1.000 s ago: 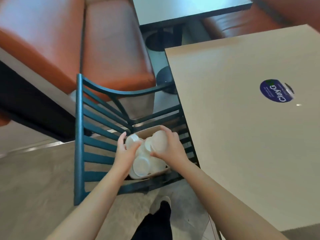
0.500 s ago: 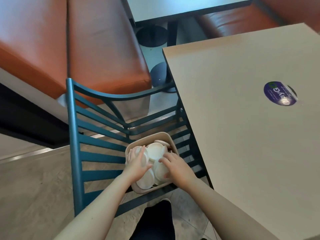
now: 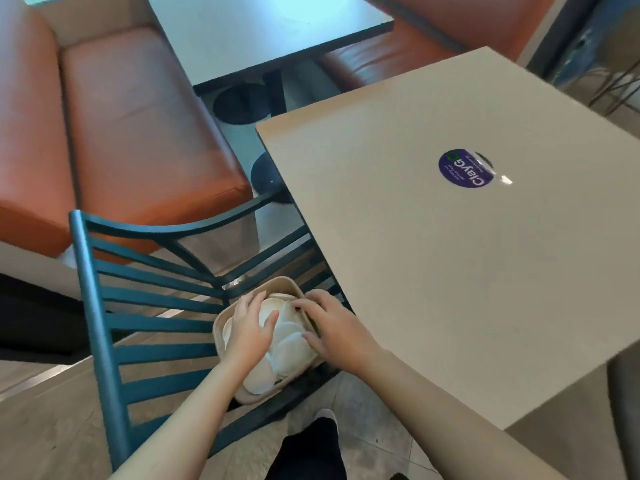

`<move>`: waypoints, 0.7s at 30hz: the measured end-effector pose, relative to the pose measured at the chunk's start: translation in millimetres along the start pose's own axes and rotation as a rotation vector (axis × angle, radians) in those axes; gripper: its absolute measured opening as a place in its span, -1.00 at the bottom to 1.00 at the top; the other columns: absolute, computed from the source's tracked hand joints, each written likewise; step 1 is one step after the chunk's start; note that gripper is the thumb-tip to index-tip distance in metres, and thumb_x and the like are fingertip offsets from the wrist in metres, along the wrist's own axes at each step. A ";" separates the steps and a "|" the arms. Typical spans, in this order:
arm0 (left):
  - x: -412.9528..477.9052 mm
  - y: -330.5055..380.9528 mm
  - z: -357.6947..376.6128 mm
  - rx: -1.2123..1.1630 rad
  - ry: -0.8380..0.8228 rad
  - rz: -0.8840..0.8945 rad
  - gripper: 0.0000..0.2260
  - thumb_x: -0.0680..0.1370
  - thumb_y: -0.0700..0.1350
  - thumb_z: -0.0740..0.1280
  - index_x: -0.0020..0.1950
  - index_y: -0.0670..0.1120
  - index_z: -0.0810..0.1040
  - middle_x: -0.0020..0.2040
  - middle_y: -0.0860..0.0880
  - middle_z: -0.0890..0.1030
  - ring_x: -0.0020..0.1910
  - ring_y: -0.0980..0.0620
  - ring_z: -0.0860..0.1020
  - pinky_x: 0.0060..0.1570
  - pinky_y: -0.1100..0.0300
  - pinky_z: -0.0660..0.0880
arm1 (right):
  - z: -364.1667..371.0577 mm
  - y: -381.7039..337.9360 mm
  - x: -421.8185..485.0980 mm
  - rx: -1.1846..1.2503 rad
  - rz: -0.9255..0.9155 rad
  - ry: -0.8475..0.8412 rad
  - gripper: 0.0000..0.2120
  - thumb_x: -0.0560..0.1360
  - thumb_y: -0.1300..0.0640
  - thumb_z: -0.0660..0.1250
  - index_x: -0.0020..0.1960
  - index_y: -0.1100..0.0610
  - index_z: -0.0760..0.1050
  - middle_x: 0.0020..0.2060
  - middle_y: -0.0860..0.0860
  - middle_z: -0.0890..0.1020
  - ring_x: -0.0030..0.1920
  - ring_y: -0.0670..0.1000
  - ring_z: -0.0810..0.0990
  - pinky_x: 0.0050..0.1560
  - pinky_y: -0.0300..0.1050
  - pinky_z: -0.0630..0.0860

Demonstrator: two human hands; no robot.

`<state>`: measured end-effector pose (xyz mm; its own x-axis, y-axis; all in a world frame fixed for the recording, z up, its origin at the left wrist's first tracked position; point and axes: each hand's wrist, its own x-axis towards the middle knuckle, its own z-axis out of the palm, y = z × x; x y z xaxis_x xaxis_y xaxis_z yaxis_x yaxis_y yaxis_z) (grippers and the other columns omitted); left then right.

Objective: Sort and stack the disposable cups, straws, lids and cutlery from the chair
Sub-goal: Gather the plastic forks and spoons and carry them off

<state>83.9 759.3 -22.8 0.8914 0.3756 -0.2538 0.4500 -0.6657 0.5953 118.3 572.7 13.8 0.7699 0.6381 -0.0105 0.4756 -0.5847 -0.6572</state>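
A beige tray (image 3: 254,398) sits on the slatted seat of a teal chair (image 3: 98,306). Several white round lids (image 3: 288,341) lie piled loosely inside it. My left hand (image 3: 251,327) rests palm down on the left part of the pile, fingers spread and fairly straight. My right hand (image 3: 333,328) is at the tray's right side. Its fingers and thumb curl around the lids there. No cups, straws or cutlery can be made out under the hands.
A beige table (image 3: 450,289) with a round blue sticker (image 3: 465,168) stands right beside the chair. An orange bench (image 3: 138,133) and a dark table (image 3: 259,26) are beyond. My dark trouser leg and shoe (image 3: 308,448) are below the chair.
Both hands came down from holding white pieces above the tray and now lie on the pile inside it. The view has tilted towards the beige table.
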 end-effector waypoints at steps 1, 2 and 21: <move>-4.7 16.5 1.1 -0.043 0.042 0.082 -0.63 0.61 -0.07 0.23 0.42 -0.05 0.37 0.45 -0.06 0.31 0.44 -0.03 0.26 0.40 0.07 0.21 | -11.8 2.0 -6.3 0.017 -0.014 0.075 -0.53 0.48 0.11 0.35 0.37 0.04 0.37 0.31 0.00 0.40 0.27 0.01 0.43 0.27 -0.11 0.45; -9.9 35.5 2.8 -0.095 0.080 0.157 -0.68 0.60 -0.13 0.24 0.36 -0.07 0.43 0.38 -0.07 0.38 0.39 -0.03 0.33 0.36 0.13 0.25 | -25.0 4.7 -14.5 0.026 -0.017 0.140 -0.58 0.47 0.15 0.34 0.33 0.07 0.43 0.25 0.03 0.46 0.22 0.01 0.46 0.23 -0.13 0.46; -255.1 397.7 300.8 -0.153 -0.317 0.906 -0.87 0.50 -0.28 0.34 -0.05 -0.11 0.65 -0.11 -0.02 0.55 -0.03 0.05 0.44 0.03 0.39 0.25 | -224.9 221.8 -481.8 -0.089 0.841 0.761 -0.69 0.33 0.28 0.14 -0.22 0.06 0.65 -0.27 -0.03 0.64 -0.14 0.07 0.56 -0.06 -0.04 0.47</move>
<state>51.9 204.8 49.4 0.8797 -0.4444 0.1692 -0.4063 -0.5176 0.7530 -51.4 23.0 42.6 0.9031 -0.4256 0.0579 -0.3086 -0.7367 -0.6017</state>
